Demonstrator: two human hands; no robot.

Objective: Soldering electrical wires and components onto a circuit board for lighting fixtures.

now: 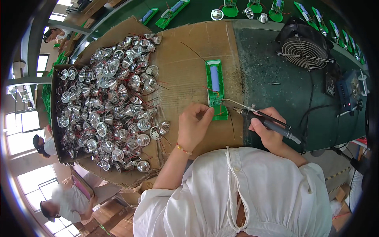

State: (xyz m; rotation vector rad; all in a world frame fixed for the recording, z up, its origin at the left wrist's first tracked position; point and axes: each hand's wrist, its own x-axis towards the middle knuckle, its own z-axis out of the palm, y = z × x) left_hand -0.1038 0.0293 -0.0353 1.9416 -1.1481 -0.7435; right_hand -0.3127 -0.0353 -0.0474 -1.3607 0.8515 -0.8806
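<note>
A green plastic lamp housing (pixel 224 115) lies lengthwise on the cardboard in front of me, with a blue cylindrical battery (pixel 214 78) and a small green circuit board (pixel 215 102) inside. My left hand (pixel 194 123) is pinched at the housing's lower left edge, beside the board. A thin red wire shows near its fingertips, but what they grip is hidden. In my right hand (pixel 269 128) is a soldering iron (pixel 272 125), held like a pen. A thin curved solder feed tube (pixel 235 102) is fixed to it, and its end reaches the board. The iron's tip is hard to make out.
A large pile of silvery reflector cups (pixel 112 102) with wires fills the box at left. A black fan (pixel 304 51) and a blue soldering station (pixel 349 94) stand at right, with cables trailing. More green housings (pixel 171 14) lie along the far side. Other people are at left.
</note>
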